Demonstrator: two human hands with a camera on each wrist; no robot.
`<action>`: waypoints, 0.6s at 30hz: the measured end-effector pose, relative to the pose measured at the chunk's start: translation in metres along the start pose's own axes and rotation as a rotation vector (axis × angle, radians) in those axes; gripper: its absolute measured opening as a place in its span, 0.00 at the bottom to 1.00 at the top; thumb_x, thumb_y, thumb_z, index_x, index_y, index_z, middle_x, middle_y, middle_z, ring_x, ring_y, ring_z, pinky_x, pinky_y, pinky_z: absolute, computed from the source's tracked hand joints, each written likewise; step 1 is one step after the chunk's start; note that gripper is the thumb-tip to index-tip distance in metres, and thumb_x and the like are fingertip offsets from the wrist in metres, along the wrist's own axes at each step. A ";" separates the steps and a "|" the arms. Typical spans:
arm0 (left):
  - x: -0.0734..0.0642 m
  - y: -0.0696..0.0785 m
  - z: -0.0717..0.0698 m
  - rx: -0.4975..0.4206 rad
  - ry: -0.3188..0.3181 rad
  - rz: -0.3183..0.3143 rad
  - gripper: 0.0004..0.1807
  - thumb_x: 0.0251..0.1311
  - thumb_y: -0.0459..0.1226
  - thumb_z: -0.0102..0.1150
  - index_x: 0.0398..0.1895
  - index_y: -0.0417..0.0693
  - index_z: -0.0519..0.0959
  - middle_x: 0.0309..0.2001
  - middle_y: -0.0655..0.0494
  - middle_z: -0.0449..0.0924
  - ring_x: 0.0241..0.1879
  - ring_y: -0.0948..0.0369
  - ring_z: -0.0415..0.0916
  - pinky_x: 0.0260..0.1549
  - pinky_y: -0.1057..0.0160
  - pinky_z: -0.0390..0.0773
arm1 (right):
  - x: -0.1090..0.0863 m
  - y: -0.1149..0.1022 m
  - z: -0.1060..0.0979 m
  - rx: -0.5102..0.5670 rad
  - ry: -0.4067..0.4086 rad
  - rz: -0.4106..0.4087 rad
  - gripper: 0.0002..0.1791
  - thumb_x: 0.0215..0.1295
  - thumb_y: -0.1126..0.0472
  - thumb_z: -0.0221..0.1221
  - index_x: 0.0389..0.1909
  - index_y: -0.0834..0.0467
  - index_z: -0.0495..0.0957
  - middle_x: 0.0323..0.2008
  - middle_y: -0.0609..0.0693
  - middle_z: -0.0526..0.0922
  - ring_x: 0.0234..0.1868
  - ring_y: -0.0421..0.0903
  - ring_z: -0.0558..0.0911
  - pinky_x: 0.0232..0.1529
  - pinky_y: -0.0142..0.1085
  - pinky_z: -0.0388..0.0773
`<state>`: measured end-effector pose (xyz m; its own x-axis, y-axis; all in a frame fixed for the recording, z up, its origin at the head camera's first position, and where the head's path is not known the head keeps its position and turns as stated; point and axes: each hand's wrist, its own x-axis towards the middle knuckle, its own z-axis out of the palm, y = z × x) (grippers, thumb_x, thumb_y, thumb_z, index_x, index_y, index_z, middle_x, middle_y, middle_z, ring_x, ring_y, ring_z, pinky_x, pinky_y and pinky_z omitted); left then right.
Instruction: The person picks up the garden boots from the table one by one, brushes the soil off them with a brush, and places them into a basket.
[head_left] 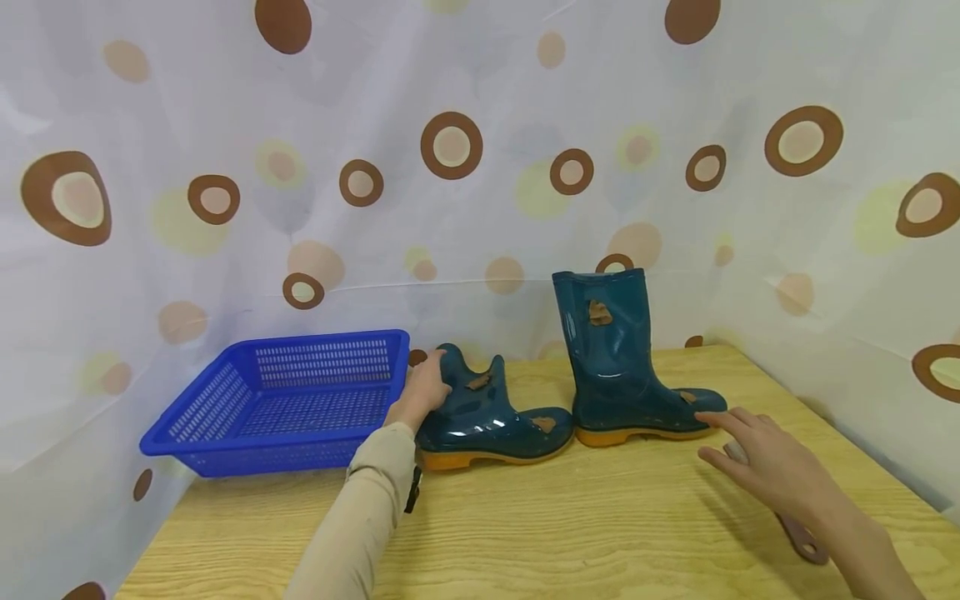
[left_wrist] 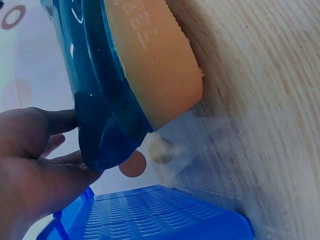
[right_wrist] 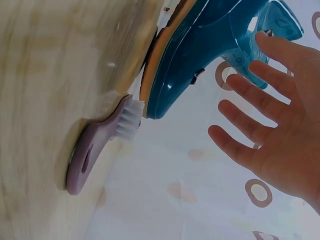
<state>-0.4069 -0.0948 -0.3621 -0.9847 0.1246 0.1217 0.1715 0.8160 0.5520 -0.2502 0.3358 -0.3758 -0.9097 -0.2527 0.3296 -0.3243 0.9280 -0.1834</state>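
Note:
Two dark green rubber boots with orange soles and brown smudges stand on a wooden table (head_left: 540, 533). My left hand (head_left: 422, 393) grips the left boot (head_left: 480, 421), whose shaft is slumped with a dipped rim; in the left wrist view thumb and fingers lie on either side of it. The right boot (head_left: 611, 367) is upright, toe to the right. By its toe, my right hand (head_left: 776, 467) hovers with fingers spread and nothing held. Beneath that hand lies a scrub brush (right_wrist: 97, 142) with a mauve handle and white bristles, mostly hidden in the head view.
A blue plastic basket (head_left: 262, 460) with slotted walls sits left of the left boot, close to my left hand. Behind the table hangs a pale curtain (head_left: 495, 75) with brown and yellow circles, which also runs along the right side.

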 end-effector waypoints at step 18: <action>-0.005 -0.003 -0.007 -0.172 0.015 0.041 0.34 0.56 0.21 0.58 0.70 0.41 0.68 0.69 0.38 0.69 0.66 0.41 0.68 0.66 0.40 0.68 | -0.004 0.009 -0.002 0.058 -0.023 -0.025 0.27 0.67 0.49 0.62 0.60 0.61 0.76 0.52 0.60 0.81 0.51 0.65 0.78 0.46 0.60 0.77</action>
<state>-0.4023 -0.1022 -0.3588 -0.9765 0.1461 0.1583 0.2151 0.7017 0.6793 -0.2491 0.3456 -0.3772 -0.9068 -0.2822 0.3131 -0.3604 0.9043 -0.2287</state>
